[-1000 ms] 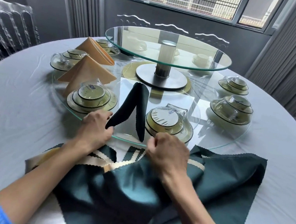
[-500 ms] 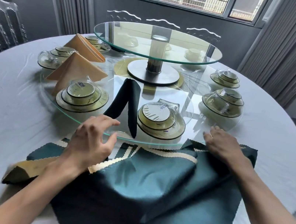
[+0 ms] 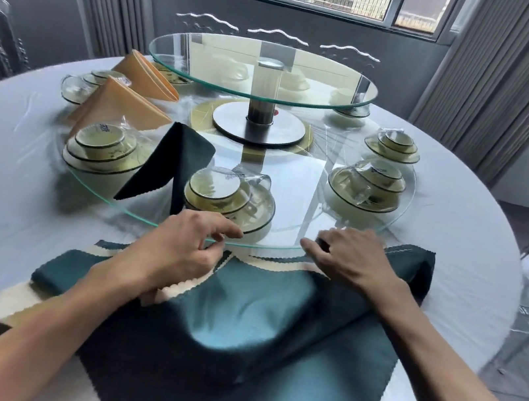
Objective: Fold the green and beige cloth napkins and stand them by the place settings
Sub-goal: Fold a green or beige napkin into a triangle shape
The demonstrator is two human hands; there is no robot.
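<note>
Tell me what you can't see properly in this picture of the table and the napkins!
- Head view: the left hand hides whether its fingers pinch the beige napkin edge.
- The right hand covers the green napkin corner, so its grip is unclear.
- The print on the wrapped bowls is too small to read.
- The bottom edge cuts off the green napkin's near side.
</note>
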